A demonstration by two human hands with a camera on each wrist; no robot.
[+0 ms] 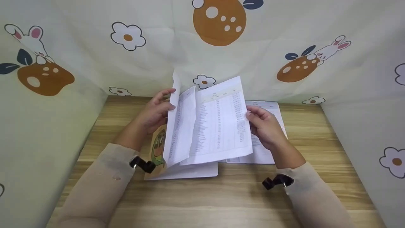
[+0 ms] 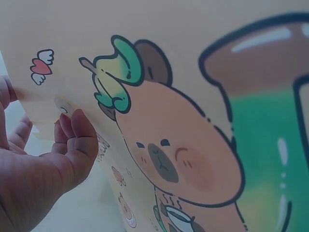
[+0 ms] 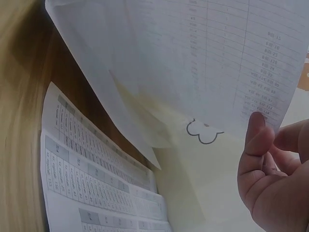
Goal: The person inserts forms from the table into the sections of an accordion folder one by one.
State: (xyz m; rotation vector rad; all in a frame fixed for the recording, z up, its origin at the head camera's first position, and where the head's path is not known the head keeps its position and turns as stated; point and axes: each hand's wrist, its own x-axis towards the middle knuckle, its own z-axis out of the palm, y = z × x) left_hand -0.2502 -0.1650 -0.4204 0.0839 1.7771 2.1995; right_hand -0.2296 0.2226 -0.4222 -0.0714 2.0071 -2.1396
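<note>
A tan folder [image 1: 157, 152] with a cartoon capybara [image 2: 164, 145] on its cover stands partly open, its white inside facing right. My left hand [image 1: 156, 110] grips the folder's raised side, fingertips over the white edge. In the left wrist view, the curled fingers of my left hand [image 2: 53, 159] are at the cover's edge, by a small round tab [image 2: 63, 105]. My right hand [image 1: 265, 126] pinches the right edge of a printed sheet [image 1: 221, 126] between thumb and fingers. Another printed sheet [image 1: 183, 126] curls between that one and the folder's raised side.
More printed paper [image 1: 269, 126] lies on the wooden table [image 1: 234, 196] behind and below my right hand; its tables of text [image 3: 96, 169] show in the right wrist view. The folder's rounded white lower part [image 1: 202, 171] rests on the wood. Patterned cloth [image 1: 158, 57] walls the back and sides.
</note>
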